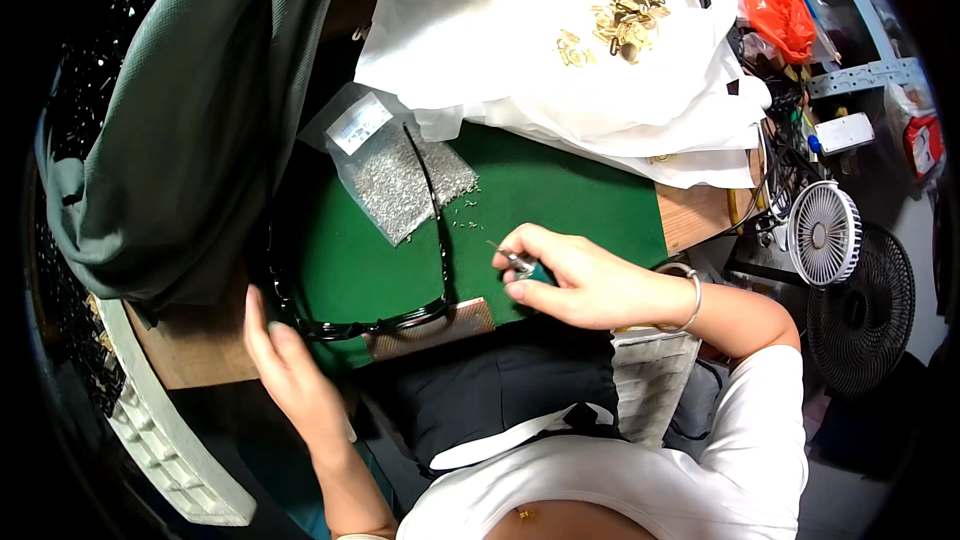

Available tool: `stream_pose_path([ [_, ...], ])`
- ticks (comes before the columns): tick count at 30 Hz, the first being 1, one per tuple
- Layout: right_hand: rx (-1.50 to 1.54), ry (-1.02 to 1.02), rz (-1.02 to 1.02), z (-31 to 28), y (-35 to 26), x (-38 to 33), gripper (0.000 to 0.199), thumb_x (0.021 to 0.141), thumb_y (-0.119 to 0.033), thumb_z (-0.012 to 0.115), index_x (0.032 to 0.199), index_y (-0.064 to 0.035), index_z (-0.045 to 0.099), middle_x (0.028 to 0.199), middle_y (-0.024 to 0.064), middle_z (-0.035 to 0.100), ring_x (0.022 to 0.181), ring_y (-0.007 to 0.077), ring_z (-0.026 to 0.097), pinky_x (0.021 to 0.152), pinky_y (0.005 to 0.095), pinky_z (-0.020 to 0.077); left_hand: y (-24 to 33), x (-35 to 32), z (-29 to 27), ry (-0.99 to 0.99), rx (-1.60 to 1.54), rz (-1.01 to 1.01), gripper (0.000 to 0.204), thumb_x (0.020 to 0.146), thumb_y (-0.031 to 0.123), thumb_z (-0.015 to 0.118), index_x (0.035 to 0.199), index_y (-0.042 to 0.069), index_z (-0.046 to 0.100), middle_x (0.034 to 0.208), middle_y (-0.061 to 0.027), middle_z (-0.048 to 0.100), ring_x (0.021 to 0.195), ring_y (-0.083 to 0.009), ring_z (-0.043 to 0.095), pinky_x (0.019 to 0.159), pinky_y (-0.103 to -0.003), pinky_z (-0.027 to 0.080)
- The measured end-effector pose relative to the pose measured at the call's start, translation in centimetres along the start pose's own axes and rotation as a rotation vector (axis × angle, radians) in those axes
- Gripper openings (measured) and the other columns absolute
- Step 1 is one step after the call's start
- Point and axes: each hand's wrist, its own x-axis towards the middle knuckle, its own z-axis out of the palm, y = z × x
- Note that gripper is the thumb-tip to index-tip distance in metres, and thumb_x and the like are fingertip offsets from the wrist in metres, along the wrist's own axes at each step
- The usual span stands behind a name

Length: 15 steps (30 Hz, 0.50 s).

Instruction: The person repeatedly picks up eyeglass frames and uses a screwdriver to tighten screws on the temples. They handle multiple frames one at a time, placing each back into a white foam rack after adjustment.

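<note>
A pair of black-framed glasses [440,240] lies on the green work mat [560,180], its arms unfolded and pointing away from me. Beside its left corner is my left hand [290,370], with fingers stretched out and nothing visible in them. Whether it touches the frame I cannot tell. My right hand [565,280] pinches a small hand tool [538,271] with a green handle and a thin metal tip, held above the mat right of the glasses. A clear bag [385,190] of tiny silvery screw-like pieces lies partly under the right arm of the glasses, some pieces spilled beside it.
A brown textured strip [435,330] lies at the mat's near edge. White cloth [480,50] at the back carries gold-coloured metal parts [625,15]. Dark green fabric [190,130] hangs at the left. At right stand a small white fan [825,233], a black fan [862,315] and tangled cables.
</note>
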Motion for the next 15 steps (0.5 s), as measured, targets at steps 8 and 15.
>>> stream_pose_path([
  [8, -0.287, 0.121, -0.156, -3.2, -2.1, -0.6, 0.012, 0.075, -0.012, 0.057, 0.081, -0.0012, 0.055, 0.073, 0.0112, 0.059, 0.065, 0.0203, 0.057, 0.06, 0.0295, 0.0449, 2.4, -2.3, 1.2, -0.391, 0.063, 0.364, 0.031, 0.057, 0.01, 0.077, 0.078, 0.004, 0.055, 0.062, -0.0063, 0.049, 0.055, -0.0186, 0.045, 0.054, -0.028, 0.036],
  [15, -0.917, 0.49, -0.214, -14.6, -1.0, 5.6, 0.017, 0.07, -0.015, 0.059, 0.079, -0.0004, 0.054, 0.073, 0.0149, 0.057, 0.071, 0.0281, 0.057, 0.065, 0.0351, 0.0435, 3.3, -1.8, -0.4, -0.141, -0.885, -0.183, 0.035, 0.065, 0.026, 0.069, 0.079, 0.007, 0.043, 0.066, -0.0003, 0.038, 0.06, -0.0108, 0.036, 0.056, -0.026, 0.033],
])
